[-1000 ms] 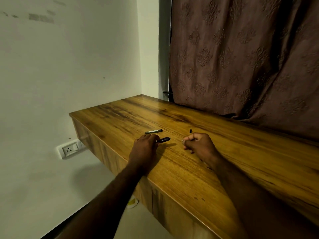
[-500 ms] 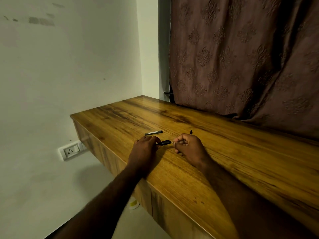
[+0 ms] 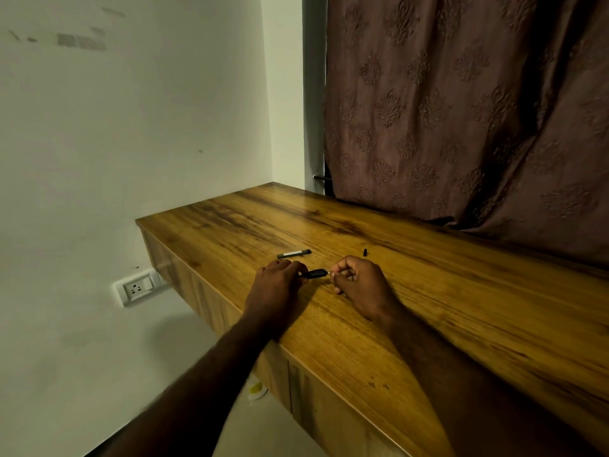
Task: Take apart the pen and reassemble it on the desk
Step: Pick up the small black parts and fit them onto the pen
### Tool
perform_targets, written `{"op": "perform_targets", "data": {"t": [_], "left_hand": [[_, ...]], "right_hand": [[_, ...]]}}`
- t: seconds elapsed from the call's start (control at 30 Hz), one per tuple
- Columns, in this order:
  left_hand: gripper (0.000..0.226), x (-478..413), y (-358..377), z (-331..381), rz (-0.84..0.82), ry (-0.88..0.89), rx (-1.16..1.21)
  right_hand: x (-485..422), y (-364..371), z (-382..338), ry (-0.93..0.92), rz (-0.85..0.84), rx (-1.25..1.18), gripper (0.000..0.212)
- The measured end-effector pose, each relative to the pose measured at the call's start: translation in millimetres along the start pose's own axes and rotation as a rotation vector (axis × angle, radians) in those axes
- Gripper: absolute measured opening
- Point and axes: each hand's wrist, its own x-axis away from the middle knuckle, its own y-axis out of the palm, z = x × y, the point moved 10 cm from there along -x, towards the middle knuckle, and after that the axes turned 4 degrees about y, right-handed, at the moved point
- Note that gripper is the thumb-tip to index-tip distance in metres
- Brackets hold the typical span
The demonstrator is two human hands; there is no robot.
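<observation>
No readable writing; pale strip on the slim black pen barrel (image 3: 294,253) at frame centre is too small to read. Left hand (image 3: 276,286) curled on the short black pen section (image 3: 314,274), low on the brown wood-grain desk (image 3: 461,308). Right hand (image 3: 361,285) pinches a pale thin piece at its tip. Tiny black cap piece (image 3: 365,252) lies upper right of the hands.

Two bare forearms enter from the lower edge of the head view, uncovered from the frame edge to the wrists; no sleeve cuff shows on either. The bare left hand (image 3: 276,285) carries no visible glove, ring, watch or band. The bare right hand (image 3: 362,288) is likewise unadorned, with short, pale fingernails showing at the fingertips (image 3: 333,275). Dim lighting obscures finer surface detail on both arms.
</observation>
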Motion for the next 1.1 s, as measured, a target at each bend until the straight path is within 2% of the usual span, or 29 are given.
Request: {"op": "perform_targets", "data": {"t": [0.53,0.6,0.77,0.9,1.1], "left_hand": [[0.017,-1,0,7,-0.023,0.078,0.039],[0.018,-1,-1,10,-0.018,0.093,0.046],[0.015,-1,0,7,-0.017,0.067,0.082],[0.014,-1,0,6,-0.017,0.06,0.105],[0.017,1,-2,2,-0.007,0.031,0.153]], "right_hand": [[3,2,-21,-0.099,0.028,0.336,0.008],[2,-1,-22,-0.085,0.047,0.277,0.008],[-2,-6,-10,0.047,0.041,-0.088,0.008],[-3,0,-7,0.095,-0.01,-0.212,0.01],[-2,-7,-3,0.133,0.011,-0.43,0.014]]}}
